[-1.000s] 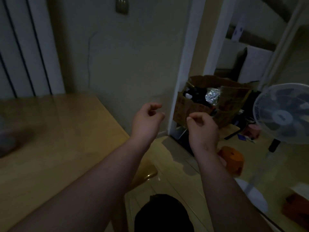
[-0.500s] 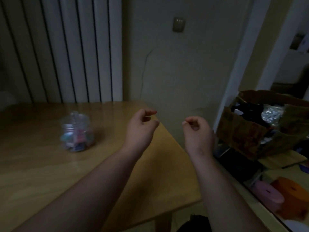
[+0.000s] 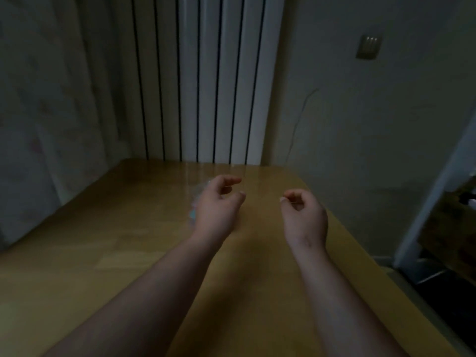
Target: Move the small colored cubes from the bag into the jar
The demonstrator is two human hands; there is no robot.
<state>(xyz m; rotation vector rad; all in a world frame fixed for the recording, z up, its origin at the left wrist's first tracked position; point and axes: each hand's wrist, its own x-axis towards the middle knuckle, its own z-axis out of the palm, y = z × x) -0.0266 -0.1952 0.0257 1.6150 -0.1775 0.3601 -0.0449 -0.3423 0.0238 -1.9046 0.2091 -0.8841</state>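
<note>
Two bare forearms over wooden tabletop (image 3: 123,253). Left hand (image 3: 216,210) grip half open, thumb and forefinger apart, holding nothing. Right hand (image 3: 305,217) grip curled in to thumb, nothing visible inside. One jar (image 3: 195,202), blurred, mostly hidden behind left hand, frame centre. Beyond: one radiator (image 3: 206,86), one wall switch (image 3: 368,47) upper right.

Left grip (image 3: 216,206) loosely curled; right grip (image 3: 305,216) curled tight; both empty.

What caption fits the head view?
Left hand and right hand, fingers curled, hover over a wooden table; jar mostly hidden behind the left.
</note>
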